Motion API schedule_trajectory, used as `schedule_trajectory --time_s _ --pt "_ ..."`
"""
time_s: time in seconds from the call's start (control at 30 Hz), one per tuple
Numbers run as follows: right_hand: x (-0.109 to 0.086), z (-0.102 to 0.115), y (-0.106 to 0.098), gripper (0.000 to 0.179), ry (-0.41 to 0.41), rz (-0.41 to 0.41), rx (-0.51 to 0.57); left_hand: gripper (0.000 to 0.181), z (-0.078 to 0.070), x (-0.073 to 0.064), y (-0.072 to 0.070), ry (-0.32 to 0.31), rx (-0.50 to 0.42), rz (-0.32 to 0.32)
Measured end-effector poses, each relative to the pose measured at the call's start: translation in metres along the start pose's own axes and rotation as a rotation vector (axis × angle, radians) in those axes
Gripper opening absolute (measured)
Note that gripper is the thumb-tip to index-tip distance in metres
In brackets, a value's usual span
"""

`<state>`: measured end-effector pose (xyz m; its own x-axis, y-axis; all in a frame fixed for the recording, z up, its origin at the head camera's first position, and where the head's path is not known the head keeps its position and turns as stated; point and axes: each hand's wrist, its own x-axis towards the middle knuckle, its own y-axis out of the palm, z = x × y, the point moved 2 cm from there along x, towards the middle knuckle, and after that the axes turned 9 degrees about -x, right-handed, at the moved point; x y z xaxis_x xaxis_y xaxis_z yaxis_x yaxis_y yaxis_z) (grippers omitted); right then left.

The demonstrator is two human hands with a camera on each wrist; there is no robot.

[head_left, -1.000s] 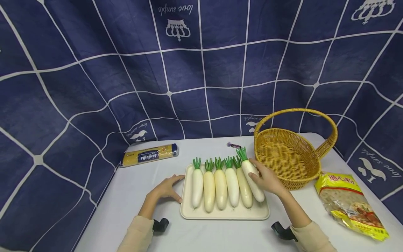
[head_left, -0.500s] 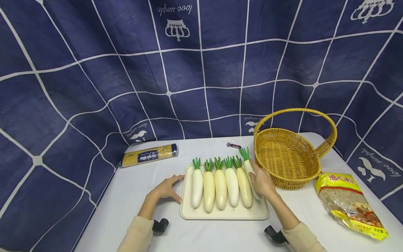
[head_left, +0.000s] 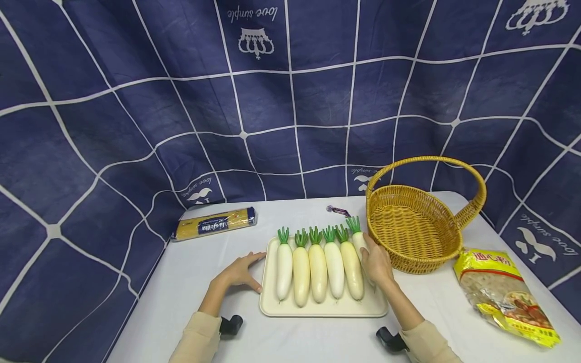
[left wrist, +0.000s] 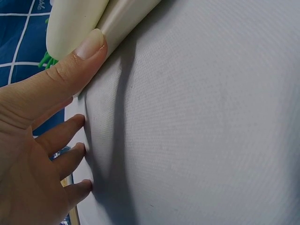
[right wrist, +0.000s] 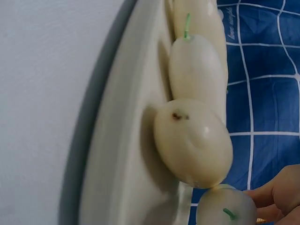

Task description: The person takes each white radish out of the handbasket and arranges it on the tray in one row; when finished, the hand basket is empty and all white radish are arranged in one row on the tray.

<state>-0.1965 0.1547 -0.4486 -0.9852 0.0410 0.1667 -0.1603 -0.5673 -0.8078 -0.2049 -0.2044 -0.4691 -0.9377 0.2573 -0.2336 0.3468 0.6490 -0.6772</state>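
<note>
In the head view, several white radishes with green tops lie side by side on a cream tray (head_left: 317,308). My right hand (head_left: 378,259) holds the rightmost white radish (head_left: 358,243), covering much of its body. Seen from the right wrist, that radish's rounded tip (right wrist: 225,206) sits at the bottom edge, with my fingers (right wrist: 281,192) against its side. The neighbouring radish (right wrist: 193,143) lies close beside it. My left hand (head_left: 239,271) is at the tray's left edge. Its thumb (left wrist: 77,61) rests on the rim, while the other fingers spread towards the tablecloth.
A wicker basket (head_left: 410,222) with a tall handle stands behind my right hand. Right of it lies a yellow food bag (head_left: 506,297). A spaghetti pack (head_left: 215,224) lies back left, and a small purple-wrapped item (head_left: 338,210) lies behind the tray. A blue curtain (head_left: 317,101) hangs behind.
My right hand has turned the rightmost radish straighter and lowered it slightly towards the near side, beside the others. My left hand has stayed at the tray's edge.
</note>
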Motion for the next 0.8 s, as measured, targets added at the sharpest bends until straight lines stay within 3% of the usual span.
schedule_trajectory --time_s 0.27,0.8 --pt "-0.002 -0.008 0.005 0.047 0.035 0.056 -0.024 0.102 -0.001 -0.001 0.0 -0.008 -0.002 -0.001" --pt "-0.012 -0.001 -0.004 0.045 0.002 0.105 -0.15 0.102 -0.001 0.001 0.0 -0.003 0.008 0.006"
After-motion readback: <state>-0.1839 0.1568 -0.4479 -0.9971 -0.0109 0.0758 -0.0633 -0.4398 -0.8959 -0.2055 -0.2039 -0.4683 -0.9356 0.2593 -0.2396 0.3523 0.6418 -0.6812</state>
